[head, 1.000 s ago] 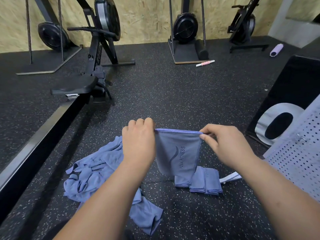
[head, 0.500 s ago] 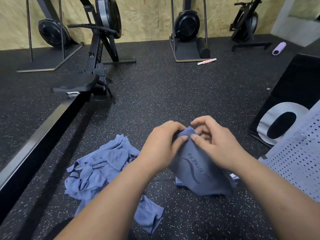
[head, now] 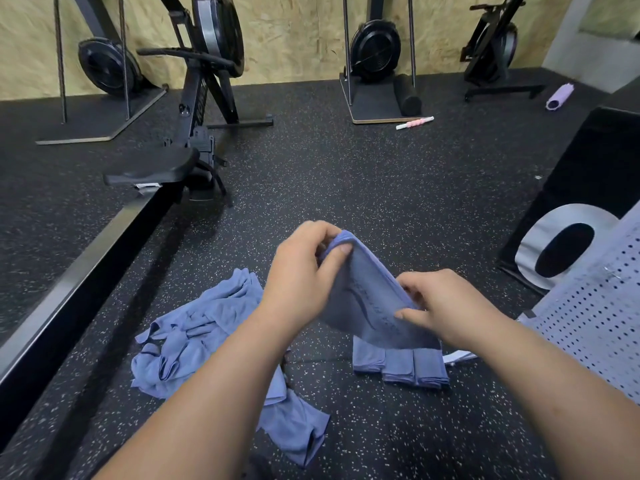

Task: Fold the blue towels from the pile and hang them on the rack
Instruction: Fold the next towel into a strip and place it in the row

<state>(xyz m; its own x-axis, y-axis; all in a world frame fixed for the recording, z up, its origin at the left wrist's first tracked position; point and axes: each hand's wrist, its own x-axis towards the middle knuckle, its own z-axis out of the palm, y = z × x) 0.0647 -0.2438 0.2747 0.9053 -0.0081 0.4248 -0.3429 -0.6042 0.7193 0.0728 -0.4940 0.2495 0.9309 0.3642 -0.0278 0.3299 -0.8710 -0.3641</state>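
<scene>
We cannot read the blurred print on the held towel [head: 367, 299], part of which the right hand [head: 450, 306] covers. That towel hides the tops of the folded towels [head: 398, 367], our left forearm [head: 214, 393] crosses the pile [head: 194, 334], and the perforated panel [head: 588, 327] runs off the right edge.

A black rubber floor [head: 346, 188] flecked with pale specks runs back to a chipboard wall [head: 294, 36]. A black rowing machine [head: 204, 98] stands at the left, its seat [head: 152, 169] on a long rail. By the wall another machine [head: 375, 50] stands upright on a board, with a black foam roller [head: 408, 95] beside it. A pink-and-white stick [head: 415, 122] lies near the board, and a purple roller [head: 559, 96] lies further right. A black box [head: 585, 188] bears a large white letter.
</scene>
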